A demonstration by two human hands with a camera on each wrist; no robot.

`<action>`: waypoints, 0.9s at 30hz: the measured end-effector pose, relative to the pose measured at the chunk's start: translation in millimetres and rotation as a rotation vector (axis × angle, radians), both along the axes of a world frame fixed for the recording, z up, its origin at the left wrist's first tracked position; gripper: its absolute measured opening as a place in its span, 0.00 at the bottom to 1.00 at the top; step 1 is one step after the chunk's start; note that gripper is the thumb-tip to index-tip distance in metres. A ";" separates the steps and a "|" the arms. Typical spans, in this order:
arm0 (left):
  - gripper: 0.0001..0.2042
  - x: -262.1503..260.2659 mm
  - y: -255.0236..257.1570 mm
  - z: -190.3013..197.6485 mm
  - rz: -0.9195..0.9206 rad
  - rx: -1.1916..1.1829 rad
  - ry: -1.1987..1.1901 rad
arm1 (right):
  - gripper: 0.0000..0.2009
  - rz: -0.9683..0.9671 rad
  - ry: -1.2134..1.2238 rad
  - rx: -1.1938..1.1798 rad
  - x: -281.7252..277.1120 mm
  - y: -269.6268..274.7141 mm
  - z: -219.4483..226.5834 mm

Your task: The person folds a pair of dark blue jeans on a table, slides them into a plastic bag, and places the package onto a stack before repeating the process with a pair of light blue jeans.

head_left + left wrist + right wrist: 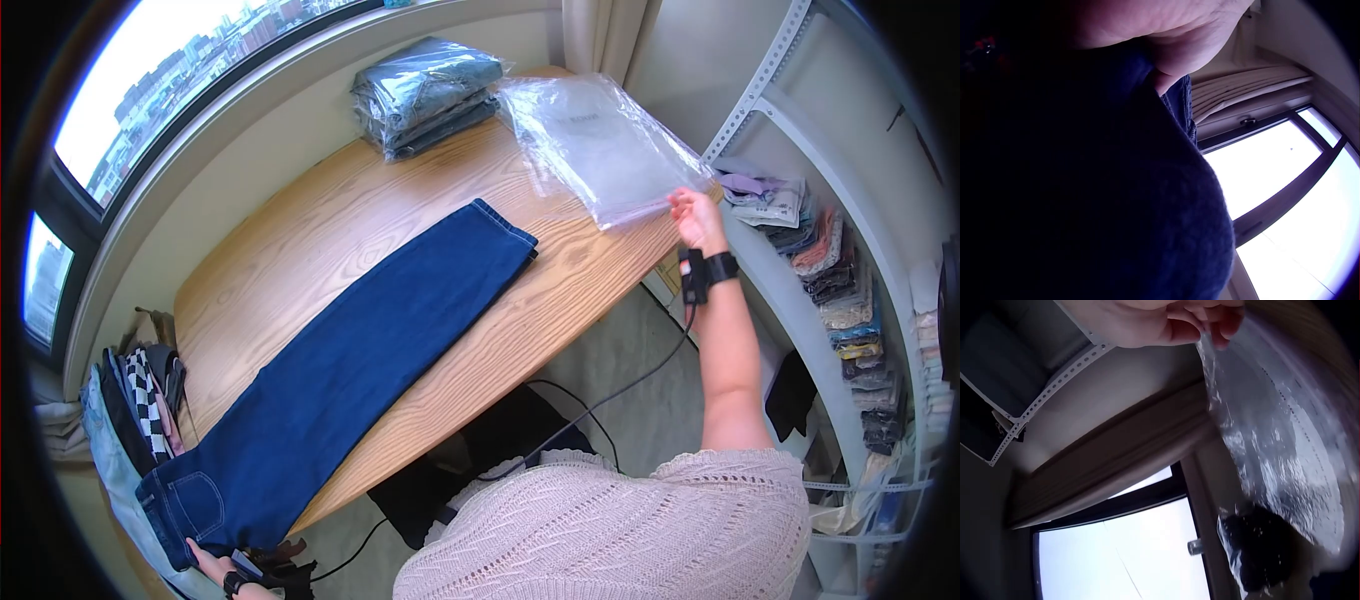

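Observation:
Dark blue jeans (pixel 345 360), folded lengthwise, lie slantwise along the table, leg hems toward the far side and waist hanging at the near left end. My left hand (pixel 212 565) grips the waistband there; in the left wrist view the dark denim (pixel 1166 206) fills much of the picture below the hand (pixel 1191 44). Out at the table's right end, my right hand (pixel 700 220) pinches the edge of a clear plastic bag (pixel 600 145). The right wrist view shows the bag (pixel 1272 431) hanging from the bent fingers (pixel 1222 322).
Wrapped folded jeans (pixel 425 95) are stacked at the back by the window wall. More garments (pixel 140 400) hang past the table's left end. Shelves with folded clothes (pixel 845 310) stand on the right. A cable (pixel 640 378) runs from the right wrist toward the body.

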State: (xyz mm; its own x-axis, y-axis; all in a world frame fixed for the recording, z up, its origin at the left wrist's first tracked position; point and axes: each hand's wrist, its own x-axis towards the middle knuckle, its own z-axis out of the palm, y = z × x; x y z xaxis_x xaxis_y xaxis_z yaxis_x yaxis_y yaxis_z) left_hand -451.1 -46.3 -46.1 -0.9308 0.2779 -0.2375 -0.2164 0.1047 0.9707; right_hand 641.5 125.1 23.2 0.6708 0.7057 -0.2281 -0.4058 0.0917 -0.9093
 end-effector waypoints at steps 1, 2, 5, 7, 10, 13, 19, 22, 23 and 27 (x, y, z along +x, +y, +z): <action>0.40 -1.8 -0.3 -1.3 0.030 -0.040 -0.006 | 0.13 -0.044 0.003 -0.023 21.7 4.3 0.8; 0.40 -1.6 -2.0 -2.6 0.034 -0.040 -0.009 | 0.16 0.006 0.038 -0.086 47.1 7.9 2.0; 0.41 46.4 3.9 23.1 0.016 -0.029 0.090 | 0.22 -0.109 0.120 -0.138 56.1 17.4 14.6; 0.40 39.6 1.7 18.4 0.006 -0.049 0.091 | 0.23 -0.240 -0.264 -0.173 30.3 15.7 25.1; 0.39 54.0 4.2 24.4 0.016 -0.065 0.154 | 0.16 0.194 -0.475 -0.110 -71.8 22.2 29.7; 0.38 80.2 8.1 39.4 -0.023 -0.042 0.085 | 0.18 0.720 -0.532 -0.313 -171.9 28.4 22.3; 0.35 70.0 -1.3 32.9 -0.205 0.079 -0.001 | 0.21 0.779 -0.706 -0.410 -238.7 55.1 -0.6; 0.33 85.1 -3.0 40.4 -0.243 0.113 -0.037 | 0.11 0.788 -0.306 -0.448 -230.7 63.2 2.0; 0.33 82.5 -11.0 41.2 -0.241 0.069 -0.071 | 0.10 0.805 -0.268 -0.473 -223.6 58.1 -2.5; 0.31 103.3 4.0 59.1 -0.327 0.077 -0.374 | 0.21 0.865 -0.403 0.009 -188.8 45.3 34.6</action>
State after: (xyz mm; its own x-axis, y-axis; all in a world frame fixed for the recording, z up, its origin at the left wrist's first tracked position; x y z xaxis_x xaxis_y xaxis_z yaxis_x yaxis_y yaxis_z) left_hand -347.7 -42.3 13.0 -0.6469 0.5705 -0.5059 -0.5192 0.1564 0.8402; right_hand 452.7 170.4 57.8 -0.0578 0.9946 -0.0866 0.0073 -0.0863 -0.9962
